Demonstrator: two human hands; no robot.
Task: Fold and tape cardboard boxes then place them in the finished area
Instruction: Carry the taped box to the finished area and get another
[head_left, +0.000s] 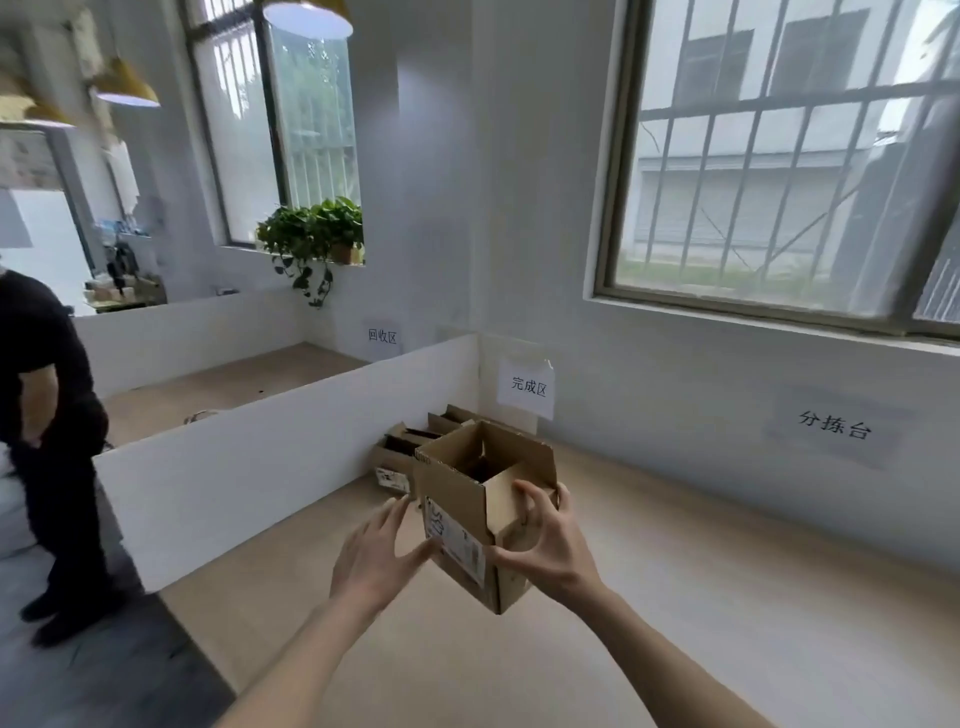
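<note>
A small brown cardboard box (467, 499) with its top flaps up and a white label on its near face hangs above the wooden table (675, 597). My right hand (545, 540) grips its right side, fingers curled over a flap and thumb under the label. My left hand (382, 551) is spread at the box's left side, fingertips touching the label face. Behind it, in the corner under a white paper sign (527, 387), stand two other open cardboard boxes (402, 452).
A white partition (270, 452) walls off the table's left side, with a second bay beyond it. A person in black (41, 441) stands at the far left on the dark floor. Barred window (779, 156) and another sign (834, 426) are at right.
</note>
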